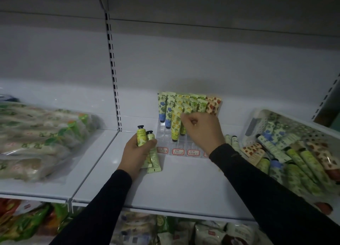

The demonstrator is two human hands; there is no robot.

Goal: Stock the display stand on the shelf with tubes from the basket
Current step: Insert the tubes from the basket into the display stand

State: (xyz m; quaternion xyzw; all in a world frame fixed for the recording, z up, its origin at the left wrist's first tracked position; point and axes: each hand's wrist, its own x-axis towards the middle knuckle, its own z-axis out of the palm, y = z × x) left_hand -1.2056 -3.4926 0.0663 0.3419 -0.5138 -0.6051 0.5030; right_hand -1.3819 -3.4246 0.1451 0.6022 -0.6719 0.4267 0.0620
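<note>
A clear tiered display stand (163, 134) sits at the back of the white shelf (184, 186), holding upright tubes: blue-flowered at the left, yellow and green in the middle, red-patterned at the right. My left hand (136, 152) grips two yellow-green tubes (142, 137) with black caps pointing up, just left of the stand. My right hand (200, 129) pinches the top of a yellow tube (183, 129) standing in a middle slot. The white basket (294, 121) at the right is full of mixed tubes (303, 163).
Two pale tubes (232, 141) lie on the shelf between stand and basket. Bagged goods (36, 138) fill the neighbouring shelf at the left, past the slotted upright (115, 79). Packets sit on the lower shelf (165, 230). Red price labels (178, 151) line the stand's front.
</note>
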